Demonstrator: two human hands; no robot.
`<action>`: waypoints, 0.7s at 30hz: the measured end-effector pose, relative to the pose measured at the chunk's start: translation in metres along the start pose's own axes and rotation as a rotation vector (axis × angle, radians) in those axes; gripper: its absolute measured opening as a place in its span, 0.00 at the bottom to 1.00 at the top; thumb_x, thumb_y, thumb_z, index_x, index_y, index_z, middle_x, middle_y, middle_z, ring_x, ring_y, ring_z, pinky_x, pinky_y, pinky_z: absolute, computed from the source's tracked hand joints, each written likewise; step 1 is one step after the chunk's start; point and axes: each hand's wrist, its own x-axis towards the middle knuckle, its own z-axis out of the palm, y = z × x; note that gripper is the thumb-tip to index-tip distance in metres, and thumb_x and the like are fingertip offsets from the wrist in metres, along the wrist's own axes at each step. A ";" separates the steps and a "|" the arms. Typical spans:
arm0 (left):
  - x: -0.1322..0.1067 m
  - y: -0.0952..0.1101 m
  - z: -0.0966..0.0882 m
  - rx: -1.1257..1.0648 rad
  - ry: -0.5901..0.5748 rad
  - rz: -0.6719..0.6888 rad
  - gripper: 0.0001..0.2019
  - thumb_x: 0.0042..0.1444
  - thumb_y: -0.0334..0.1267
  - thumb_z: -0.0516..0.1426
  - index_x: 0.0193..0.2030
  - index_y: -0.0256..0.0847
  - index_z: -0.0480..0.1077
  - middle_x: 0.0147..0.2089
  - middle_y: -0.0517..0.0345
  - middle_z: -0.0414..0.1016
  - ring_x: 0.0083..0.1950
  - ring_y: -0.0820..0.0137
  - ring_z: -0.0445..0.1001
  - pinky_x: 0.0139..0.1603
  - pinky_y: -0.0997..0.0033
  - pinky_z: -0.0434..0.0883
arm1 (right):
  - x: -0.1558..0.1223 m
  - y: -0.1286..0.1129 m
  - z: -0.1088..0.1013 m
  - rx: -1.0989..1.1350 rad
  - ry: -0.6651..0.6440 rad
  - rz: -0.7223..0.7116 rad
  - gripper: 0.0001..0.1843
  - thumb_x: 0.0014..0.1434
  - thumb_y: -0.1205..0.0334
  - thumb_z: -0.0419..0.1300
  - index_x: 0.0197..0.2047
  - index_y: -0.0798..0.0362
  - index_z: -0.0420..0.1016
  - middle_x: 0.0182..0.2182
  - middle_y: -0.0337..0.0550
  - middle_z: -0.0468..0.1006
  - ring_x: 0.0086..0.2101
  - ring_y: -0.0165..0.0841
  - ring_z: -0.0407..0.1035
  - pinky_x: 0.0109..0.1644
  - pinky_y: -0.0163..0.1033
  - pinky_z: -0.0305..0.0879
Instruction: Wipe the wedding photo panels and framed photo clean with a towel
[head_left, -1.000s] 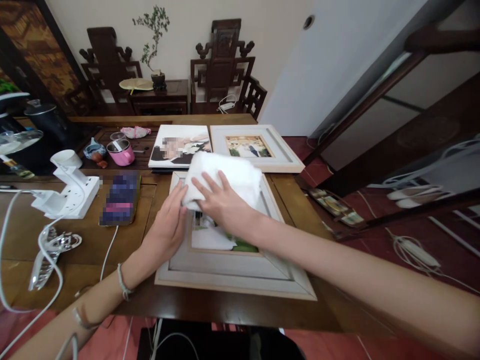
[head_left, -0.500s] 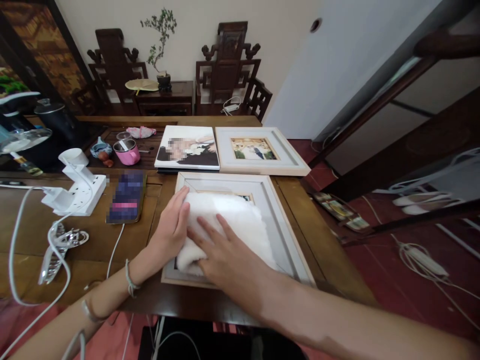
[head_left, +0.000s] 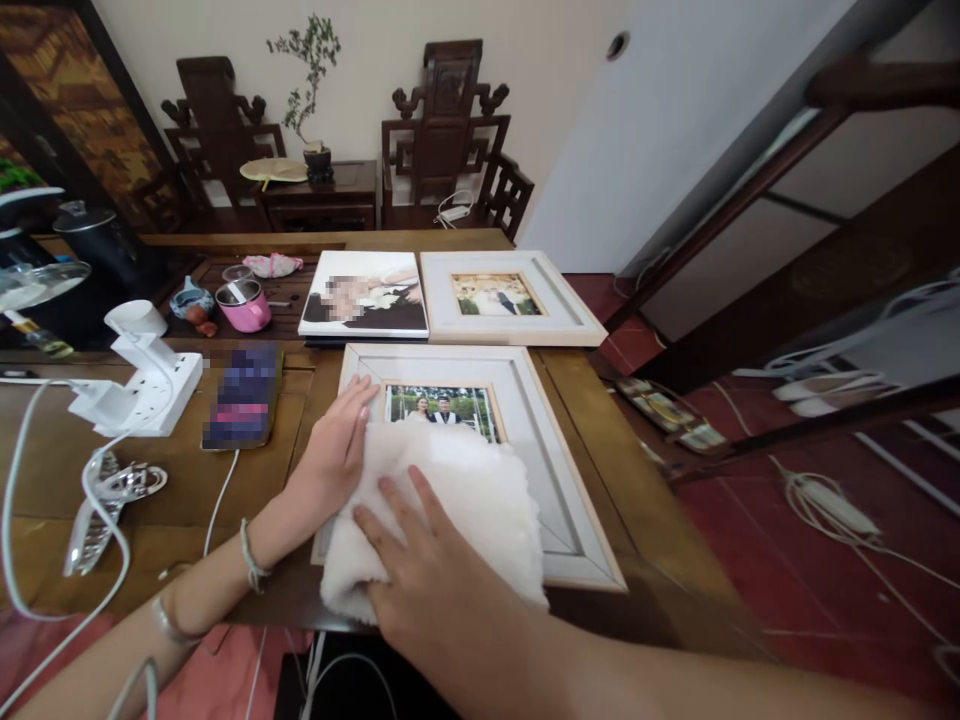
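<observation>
A large white picture frame (head_left: 544, 460) with a photo of two people lies flat on the wooden table (head_left: 157, 490) in front of me. A fluffy white cloth (head_left: 472, 490) covers its near left part and hangs over the table's front edge. My right hand (head_left: 424, 575) lies flat on the cloth, fingers spread, pressing it down. My left hand (head_left: 337, 445) rests open on the frame's left rail, fingers stretched out beside the cloth.
Two more pictures lie behind: an unframed print (head_left: 365, 293) and a white framed photo (head_left: 510, 297). To the left are a phone (head_left: 244, 397) on a cable, a white power strip (head_left: 142, 385), a pink cup (head_left: 244, 305) and a glass trinket (head_left: 105, 500). Carved chairs stand against the wall.
My right hand has dragged the cloth from the frame's far edge toward me, down to its near edge, uncovering the photo. My left hand has stayed on the left rail.
</observation>
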 end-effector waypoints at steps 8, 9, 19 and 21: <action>-0.005 -0.004 0.006 0.049 -0.044 -0.007 0.19 0.67 0.35 0.44 0.60 0.35 0.63 0.66 0.41 0.63 0.70 0.59 0.56 0.68 0.47 0.57 | -0.042 0.039 -0.009 0.021 -0.151 0.094 0.09 0.58 0.66 0.62 0.30 0.49 0.83 0.56 0.52 0.74 0.56 0.55 0.65 0.63 0.69 0.49; -0.005 -0.004 0.007 0.059 -0.036 0.004 0.19 0.67 0.34 0.44 0.61 0.35 0.63 0.66 0.41 0.63 0.70 0.59 0.56 0.68 0.46 0.57 | -0.043 0.040 -0.010 0.024 -0.164 0.086 0.09 0.58 0.66 0.62 0.31 0.49 0.84 0.56 0.52 0.74 0.56 0.56 0.65 0.62 0.69 0.50; -0.006 -0.014 0.003 0.087 -0.061 0.088 0.21 0.62 0.26 0.44 0.60 0.35 0.63 0.64 0.41 0.65 0.70 0.60 0.56 0.68 0.48 0.58 | -0.015 0.018 0.001 0.012 -0.002 -0.054 0.10 0.59 0.60 0.61 0.40 0.54 0.83 0.60 0.57 0.68 0.61 0.54 0.58 0.65 0.62 0.45; -0.006 -0.015 0.003 0.090 -0.060 0.092 0.20 0.62 0.27 0.44 0.59 0.34 0.64 0.64 0.40 0.66 0.70 0.59 0.56 0.68 0.48 0.59 | -0.033 0.028 -0.002 0.046 -0.048 0.010 0.08 0.57 0.60 0.63 0.36 0.51 0.83 0.60 0.54 0.69 0.61 0.53 0.58 0.66 0.63 0.45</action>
